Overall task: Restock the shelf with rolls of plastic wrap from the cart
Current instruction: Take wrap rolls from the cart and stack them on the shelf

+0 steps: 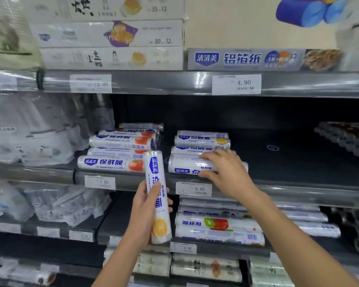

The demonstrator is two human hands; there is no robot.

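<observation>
My left hand (146, 206) grips a white roll of plastic wrap (158, 195) with an orange picture, held upright in front of the middle shelf (298, 191). My right hand (226, 172) is closed over another white roll (184, 164) that lies at the shelf's front edge, thumb under it and fingers on top. Behind that roll sits a small stack of like rolls (202, 140). To the left lies a pile of rolls with tomato pictures (116, 151). The cart is out of view.
The dark shelf floor right of the stack is bare up to dark rolls (348, 139) at the far right. Price tags (193, 189) line the shelf edge. Boxes (112, 56) fill the shelf above; more rolls (218, 228) lie below.
</observation>
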